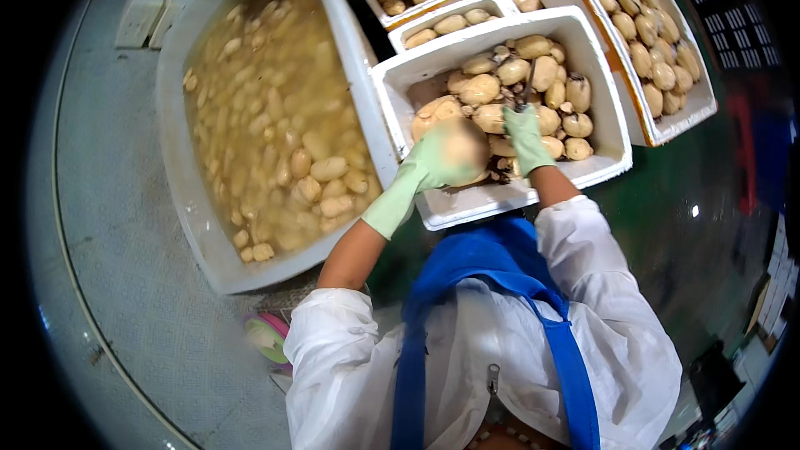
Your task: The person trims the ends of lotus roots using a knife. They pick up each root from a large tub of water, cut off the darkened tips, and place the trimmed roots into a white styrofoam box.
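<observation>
My left hand (pixel 425 162), in a pale green rubber glove, grips a large peeled-looking lotus root segment (pixel 464 149); its surface is blurred. Close by, my right hand (pixel 524 137), gloved the same way, is closed on a knife (pixel 530 78) whose narrow dark blade points away from me. The knife's handle is mostly hidden in my fist. Both hands are inside a white foam box (pixel 481 203) directly before me. Many lotus root segments (pixel 480 89) fill it, with dark trimmed bits (pixel 503 169) among them.
A big white tub (pixel 172 137) of murky water with many lotus root pieces (pixel 329 169) stands at left. More filled foam boxes (pixel 684 115) adjoin my box at the back and right. Dark plastic crates (pixel 737 25) lie at far right. A hose (pixel 69 256) runs along the left floor.
</observation>
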A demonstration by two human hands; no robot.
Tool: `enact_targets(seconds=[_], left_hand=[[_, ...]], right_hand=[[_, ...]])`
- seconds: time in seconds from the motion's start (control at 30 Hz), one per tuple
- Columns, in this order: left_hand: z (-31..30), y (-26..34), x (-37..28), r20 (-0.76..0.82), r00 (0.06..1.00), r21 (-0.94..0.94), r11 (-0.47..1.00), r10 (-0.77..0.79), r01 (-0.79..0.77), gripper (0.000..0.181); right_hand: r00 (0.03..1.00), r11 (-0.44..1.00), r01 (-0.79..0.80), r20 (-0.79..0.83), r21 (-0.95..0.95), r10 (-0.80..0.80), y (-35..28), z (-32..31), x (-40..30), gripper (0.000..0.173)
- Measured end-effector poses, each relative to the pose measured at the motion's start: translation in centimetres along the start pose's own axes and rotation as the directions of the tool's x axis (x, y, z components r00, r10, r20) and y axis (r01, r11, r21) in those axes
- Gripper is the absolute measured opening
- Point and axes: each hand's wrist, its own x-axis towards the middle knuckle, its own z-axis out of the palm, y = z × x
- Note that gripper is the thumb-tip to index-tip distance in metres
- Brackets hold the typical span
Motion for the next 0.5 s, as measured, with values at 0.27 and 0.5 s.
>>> enact_targets(seconds=[0.27,0.5], left_hand=[[-4.4,-20.1,-6.8,-0.416,0.821,-0.806,0.576,-0.392,-0.134,0.064],[-5.5,-39.5,-14.5,-0.002,0.497,-0.910,-0.204,-0.868,-0.361,0.058]], right_hand=[[0.982,0.937,-0.125,0.095,-0.327,0.164,5.4,-4.4,1.1,0.027],[0.945,0.922,-0.274,0.102,-0.275,0.311,5.5,-3.1,-2.0,0.020]])
